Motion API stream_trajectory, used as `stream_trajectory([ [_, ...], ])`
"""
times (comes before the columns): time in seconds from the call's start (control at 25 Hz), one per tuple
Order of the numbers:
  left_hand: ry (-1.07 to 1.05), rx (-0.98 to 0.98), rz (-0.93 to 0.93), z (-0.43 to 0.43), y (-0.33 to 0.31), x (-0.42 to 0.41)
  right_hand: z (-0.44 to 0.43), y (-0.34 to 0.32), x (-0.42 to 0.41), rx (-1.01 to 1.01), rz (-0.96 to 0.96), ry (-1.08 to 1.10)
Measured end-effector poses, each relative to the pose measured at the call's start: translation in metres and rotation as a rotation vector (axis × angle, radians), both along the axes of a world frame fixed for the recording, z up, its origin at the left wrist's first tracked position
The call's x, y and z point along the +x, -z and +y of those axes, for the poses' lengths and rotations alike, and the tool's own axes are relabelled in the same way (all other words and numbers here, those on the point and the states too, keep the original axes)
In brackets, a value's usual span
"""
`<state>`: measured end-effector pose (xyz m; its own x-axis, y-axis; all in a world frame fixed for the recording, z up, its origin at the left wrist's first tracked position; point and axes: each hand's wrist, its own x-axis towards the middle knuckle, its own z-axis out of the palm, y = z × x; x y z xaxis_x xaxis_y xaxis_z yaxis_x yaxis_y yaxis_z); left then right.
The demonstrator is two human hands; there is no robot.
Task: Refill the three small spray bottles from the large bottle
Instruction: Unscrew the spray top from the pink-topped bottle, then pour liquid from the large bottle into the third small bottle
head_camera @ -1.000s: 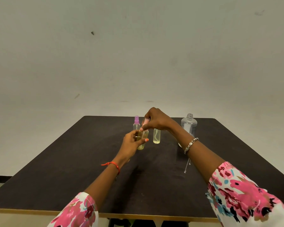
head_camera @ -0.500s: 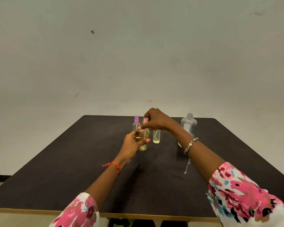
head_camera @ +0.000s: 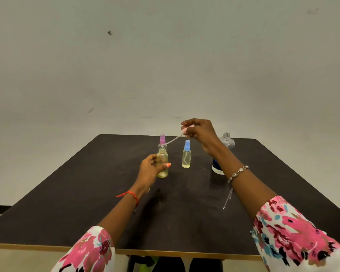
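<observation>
Room: plain pale wall [head_camera: 165, 55], dark table [head_camera: 67, 193] with a light front edge.
Left hand [head_camera: 148, 171]: curled round the open bottle [head_camera: 162, 165], thumb on the near side and the fingers round the back. One painted fingertip pokes out on its right.
Open bottle: cap off, yellowish liquid inside, held low at the table. Honestly can't tell if the base is touching.
Right hand [head_camera: 201, 134]: up in the air, fingertips pinched tight on the pink cap [head_camera: 185, 131], above and right of the left fingers.
Dip tube [head_camera: 172, 141]: trails out of that pinch, slanting down-left. Its end is above the open neck and clear of it.
Purple bottle [head_camera: 162, 141]: capped, right behind the left fingers.
Blue bottle [head_camera: 186, 157]: capped and upright, just below the right fingertips, apart from the left ones.
Big bottle [head_camera: 227, 141]: clear, no cap, behind the right wrist and half hidden by it.
Thin tubes [head_camera: 227, 199]: lying flat under the right forearm.
</observation>
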<state>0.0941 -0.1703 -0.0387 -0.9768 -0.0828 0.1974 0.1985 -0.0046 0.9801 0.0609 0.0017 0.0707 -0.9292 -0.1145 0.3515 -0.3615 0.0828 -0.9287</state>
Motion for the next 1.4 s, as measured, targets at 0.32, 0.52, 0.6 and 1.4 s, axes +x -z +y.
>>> stream_trajectory([
  [0.32,-0.138,0.02,-0.007,-0.01,-0.001,-0.001,0.011,0.091,0.001,0.307,-0.24,0.022],
  [0.52,-0.129,0.033,-0.017,-0.003,-0.004,-0.001,0.005,0.122,0.008,0.482,-0.241,0.007],
  [0.6,-0.13,0.031,-0.025,-0.002,-0.006,-0.001,0.004,0.127,0.01,0.476,-0.248,0.0],
  [1.4,-0.096,0.006,-0.045,0.011,0.001,-0.003,0.008,0.135,0.017,0.543,-0.192,-0.013],
])
